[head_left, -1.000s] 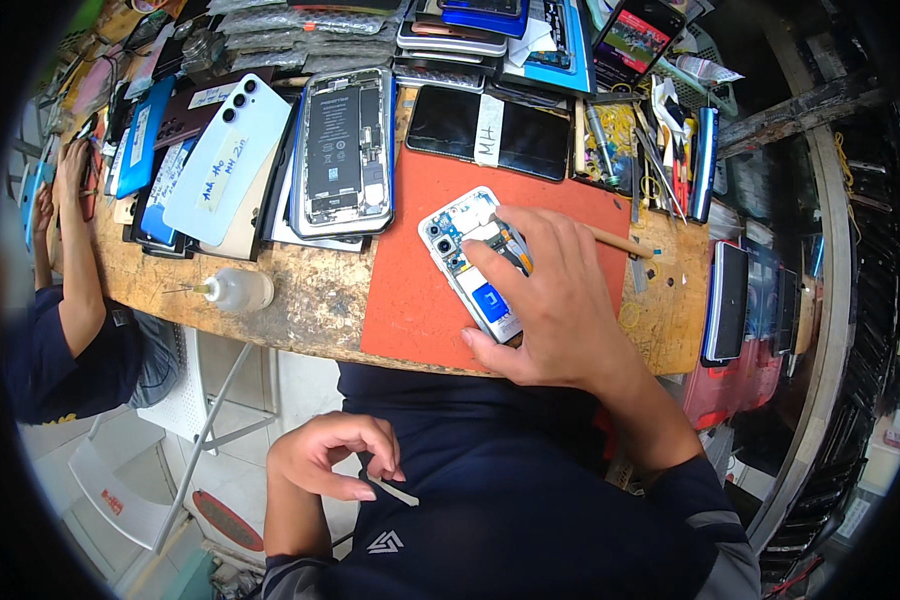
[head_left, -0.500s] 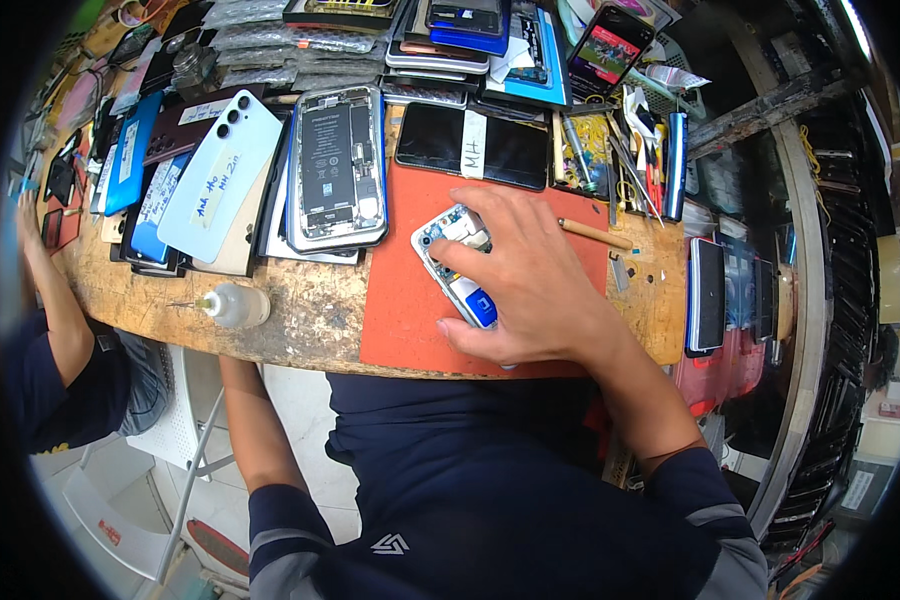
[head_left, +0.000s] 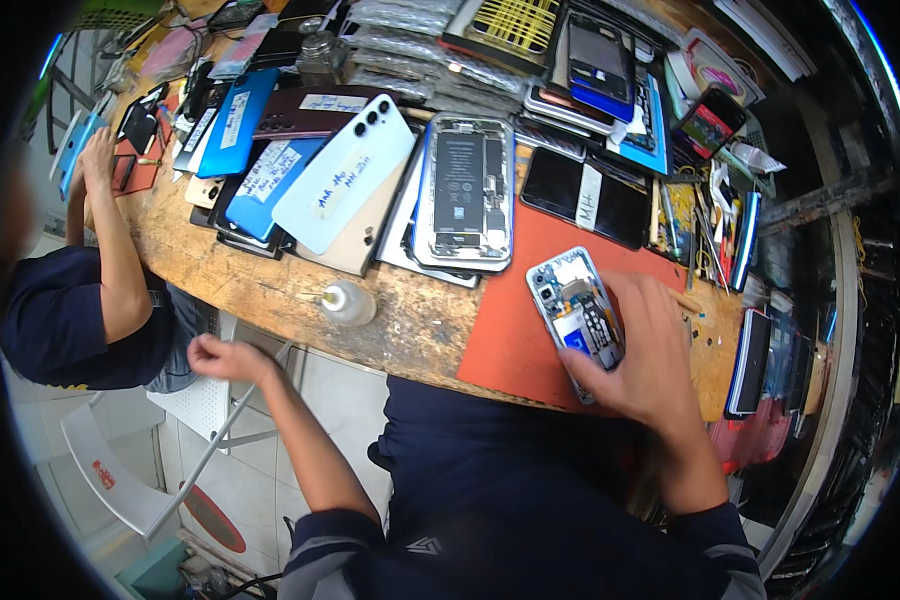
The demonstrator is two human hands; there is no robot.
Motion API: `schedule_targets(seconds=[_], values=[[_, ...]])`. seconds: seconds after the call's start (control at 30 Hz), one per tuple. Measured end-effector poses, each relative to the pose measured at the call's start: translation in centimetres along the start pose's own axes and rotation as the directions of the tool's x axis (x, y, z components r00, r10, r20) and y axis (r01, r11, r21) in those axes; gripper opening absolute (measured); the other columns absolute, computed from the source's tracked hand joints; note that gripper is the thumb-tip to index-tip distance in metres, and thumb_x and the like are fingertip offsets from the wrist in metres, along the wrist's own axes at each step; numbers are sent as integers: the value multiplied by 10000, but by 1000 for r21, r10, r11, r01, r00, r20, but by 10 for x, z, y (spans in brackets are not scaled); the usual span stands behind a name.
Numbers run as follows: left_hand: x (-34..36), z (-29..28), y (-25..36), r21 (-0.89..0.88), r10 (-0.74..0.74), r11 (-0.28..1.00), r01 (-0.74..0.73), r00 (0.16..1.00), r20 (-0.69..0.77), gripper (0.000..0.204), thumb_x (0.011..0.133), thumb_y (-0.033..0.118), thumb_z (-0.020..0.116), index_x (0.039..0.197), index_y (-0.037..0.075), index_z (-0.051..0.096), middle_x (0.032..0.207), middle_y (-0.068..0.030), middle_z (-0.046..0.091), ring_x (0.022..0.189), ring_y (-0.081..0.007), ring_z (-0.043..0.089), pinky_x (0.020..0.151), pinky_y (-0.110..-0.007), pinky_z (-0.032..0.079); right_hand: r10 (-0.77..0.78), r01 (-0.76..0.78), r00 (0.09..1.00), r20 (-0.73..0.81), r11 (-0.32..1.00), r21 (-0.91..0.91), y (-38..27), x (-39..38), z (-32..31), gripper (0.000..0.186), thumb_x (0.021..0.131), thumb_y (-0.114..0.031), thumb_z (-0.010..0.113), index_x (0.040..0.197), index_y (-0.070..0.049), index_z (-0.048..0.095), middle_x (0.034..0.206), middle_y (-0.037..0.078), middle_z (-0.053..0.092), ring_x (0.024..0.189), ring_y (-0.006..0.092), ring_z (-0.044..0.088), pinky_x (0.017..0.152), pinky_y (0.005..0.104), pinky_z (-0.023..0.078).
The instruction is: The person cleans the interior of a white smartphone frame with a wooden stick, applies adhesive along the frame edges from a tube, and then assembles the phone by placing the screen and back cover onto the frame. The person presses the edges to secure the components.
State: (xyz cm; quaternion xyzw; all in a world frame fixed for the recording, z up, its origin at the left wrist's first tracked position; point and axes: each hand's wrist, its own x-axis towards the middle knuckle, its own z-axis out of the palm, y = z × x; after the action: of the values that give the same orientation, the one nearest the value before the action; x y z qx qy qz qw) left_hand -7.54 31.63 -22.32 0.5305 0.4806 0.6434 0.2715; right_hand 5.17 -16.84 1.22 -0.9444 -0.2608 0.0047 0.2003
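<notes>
An opened phone (head_left: 578,312) with its back off lies on the orange-red mat (head_left: 505,325), its boards, camera modules and blue-labelled battery bare. My right hand (head_left: 650,345) spans it, thumb at the lower left edge and fingers along the right edge. Part of the phone's right side is hidden under that hand. My left hand (head_left: 232,360) is off the table, past its front edge on the left. Its fingers are curled in, and nothing shows in them. On the table's front part stands a small bottle (head_left: 348,303) with a thin tip.
Behind the mat lie a black phone (head_left: 625,205) with a white strip and a larger opened phone (head_left: 467,190). Several phones and back covers (head_left: 345,175) pile up leftward. A tool holder (head_left: 705,230) stands right. At far left, another person's arm (head_left: 115,225) reaches onto the table.
The view has swung left, so the table sits farther right. My left hand has come up from below the table edge. My right hand has shifted to the phone's right side, uncovering more of it.
</notes>
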Motion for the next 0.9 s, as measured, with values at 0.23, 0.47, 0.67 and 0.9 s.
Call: schedule_targets(seconds=[0.23,0.47,0.67,0.9], values=[[-27,29,208,-208,492,810,-548,443,750,269,946,120,821,1175,-1,746,1020,-135,737,928,-259,690,836,-381,532,-109,109,994,-4,993,-49,-3,-20,17,838,767,-216,873,1514,-4,559,1328,215,613,1173,409,604,996,501,478],[-25,56,266,-565,706,322,-760,-205,678,256,821,85,823,1070,139,798,1054,-35,695,1153,-280,647,1130,-506,421,-73,74,996,-43,997,21,4,-36,11,784,786,-207,866,1488,1,588,1372,198,621,1189,404,602,1002,504,467],[-25,72,265,-692,584,231,-684,-472,661,261,756,155,855,1013,189,820,1096,5,673,1297,-276,592,1287,-584,280,-79,79,995,-52,997,-11,10,-42,15,750,816,-252,859,1474,-1,598,1360,207,624,1186,411,603,1003,509,466],[-27,79,276,-745,553,216,-631,-550,626,217,710,103,872,882,132,743,1003,-26,648,1240,-320,602,1264,-601,307,-116,114,990,-80,993,-26,14,-48,20,736,835,-318,835,1458,4,610,1360,232,601,1213,390,584,1020,513,447]])
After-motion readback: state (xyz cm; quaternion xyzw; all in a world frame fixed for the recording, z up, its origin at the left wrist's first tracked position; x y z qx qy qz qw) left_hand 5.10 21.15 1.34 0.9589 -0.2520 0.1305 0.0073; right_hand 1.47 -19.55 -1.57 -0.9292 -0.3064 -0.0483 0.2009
